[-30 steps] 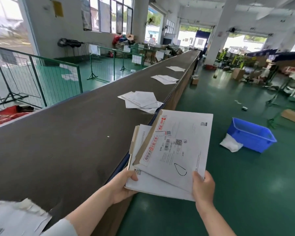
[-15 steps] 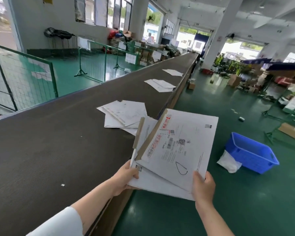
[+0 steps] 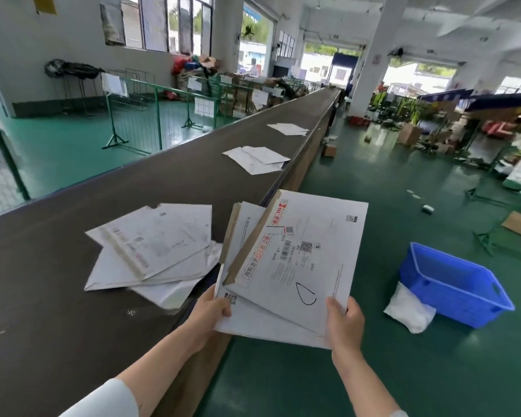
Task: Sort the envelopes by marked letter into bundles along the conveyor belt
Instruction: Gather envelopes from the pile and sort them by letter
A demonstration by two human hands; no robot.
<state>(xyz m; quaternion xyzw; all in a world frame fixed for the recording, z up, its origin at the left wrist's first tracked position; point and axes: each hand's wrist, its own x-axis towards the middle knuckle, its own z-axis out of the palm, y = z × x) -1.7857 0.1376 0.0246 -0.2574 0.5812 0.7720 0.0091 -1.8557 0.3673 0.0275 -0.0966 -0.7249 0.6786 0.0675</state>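
Both hands hold a fanned stack of white envelopes over the near edge of the dark conveyor belt. The top envelope bears a hand-drawn black "D" mark near its lower edge. My left hand grips the stack's lower left corner; my right hand pinches its lower right corner. A bundle of envelopes lies on the belt just left of the stack. A second bundle and a third bundle lie farther along the belt.
A blue plastic crate stands on the green floor to the right, a white bag beside it. Cardboard boxes and clutter fill the far right. Green metal barriers stand beyond the belt. A white pillar rises by the belt's far end.
I have walked forward along the belt: the nearest bundle now lies right beside the held stack, and the farther bundles look closer. Both hands keep the same grip.
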